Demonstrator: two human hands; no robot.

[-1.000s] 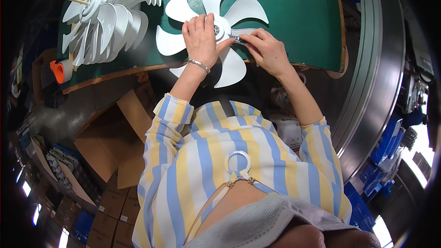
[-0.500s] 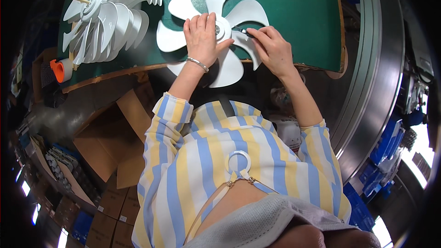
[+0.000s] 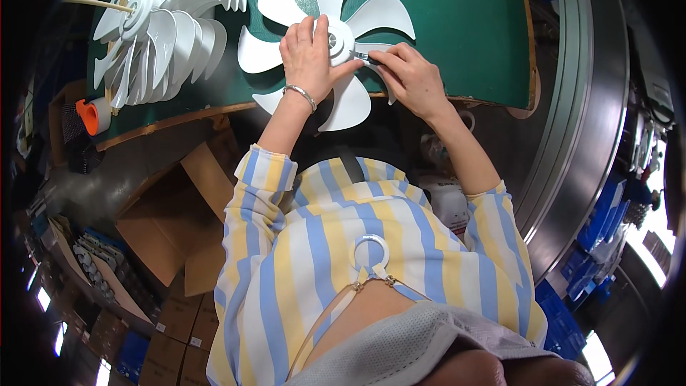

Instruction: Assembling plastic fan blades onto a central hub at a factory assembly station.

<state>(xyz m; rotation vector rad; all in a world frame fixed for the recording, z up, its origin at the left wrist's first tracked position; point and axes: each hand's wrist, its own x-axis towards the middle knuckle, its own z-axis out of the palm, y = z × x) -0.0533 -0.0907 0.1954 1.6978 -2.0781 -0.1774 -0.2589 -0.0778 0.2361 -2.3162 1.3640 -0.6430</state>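
We have a white fan wheel [image 3: 344, 41] lying on the green table [image 3: 464, 28], its two nearest blades reaching past the table's front edge. Left of its middle, our left hand [image 3: 306, 57] rests on it, fingers extended and close together, the thumb stretched across toward the right side; it presses rather than wraps. To the right of the fan wheel's middle, our right hand [image 3: 413, 78] has a small tool [image 3: 363, 56] with a silver end, pinched between thumb and fingers, the tip at the rim of the hub. The tool looks like a small cutter, though too little of it shows for us to be sure.

To work well here, we would lean the left palm firmly on the fan wheel, since its overhanging blades could let it rock. Our left thumb lies just beside the tip, so a slip might catch it; we would draw it aside and make short, light strokes away from it, sparing the white plastic.

Farther left of the fan wheel stands a stack of white fan wheels [image 3: 168, 32] with a pale rod [image 3: 93, 3] sticking out of it; lower left lies an orange tape dispenser [image 3: 87, 116].
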